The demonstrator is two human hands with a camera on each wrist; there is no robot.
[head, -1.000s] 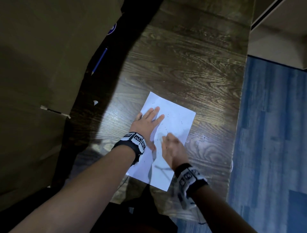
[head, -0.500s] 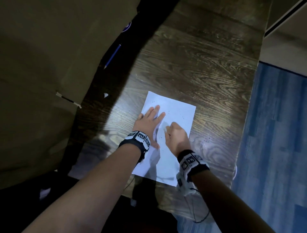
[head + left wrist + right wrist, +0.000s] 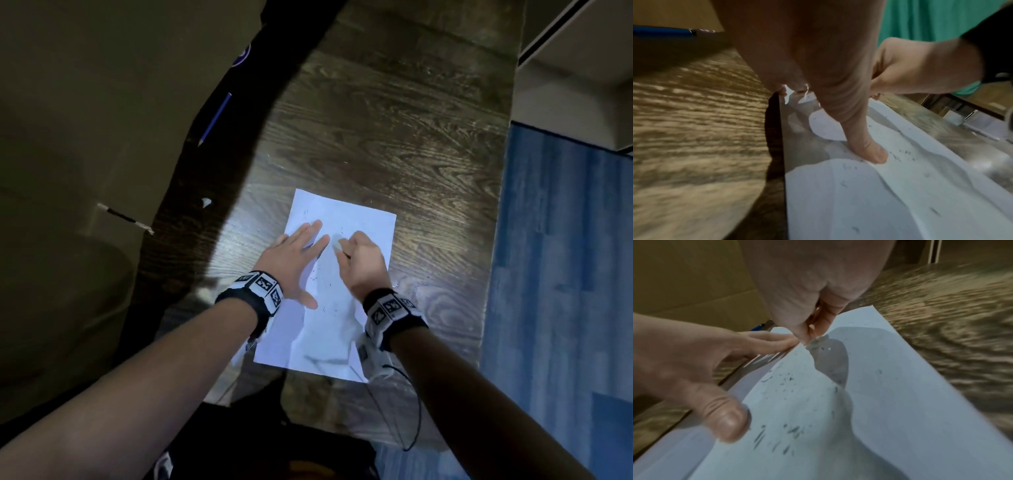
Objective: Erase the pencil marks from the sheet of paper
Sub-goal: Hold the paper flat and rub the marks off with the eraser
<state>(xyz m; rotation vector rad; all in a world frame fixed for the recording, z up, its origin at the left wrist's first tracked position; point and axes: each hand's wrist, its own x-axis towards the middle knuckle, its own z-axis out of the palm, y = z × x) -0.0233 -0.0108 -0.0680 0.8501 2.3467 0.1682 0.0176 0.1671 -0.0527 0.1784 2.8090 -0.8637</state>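
**Eraser on the sheet, left hand pinning it**

While my left hand (image 3: 291, 260) lies flat with fingers spread on the sheet of paper (image 3: 356, 219), my right hand (image 3: 361, 263) curls its grip around a small pale eraser (image 3: 336, 244), pressed to the sheet's middle. Dark crumbs (image 3: 785, 386) speckle the paper; I can read no writing. The sheet sits on a dark wood-grain bench (image 3: 394, 137). A blue pencil (image 3: 216, 118) lies far left; blue flooring (image 3: 555, 274) runs to the right.

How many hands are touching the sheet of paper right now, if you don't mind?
2: the left hand lies flat on the sheet of paper at its left edge; the right hand rubs mid-sheet.
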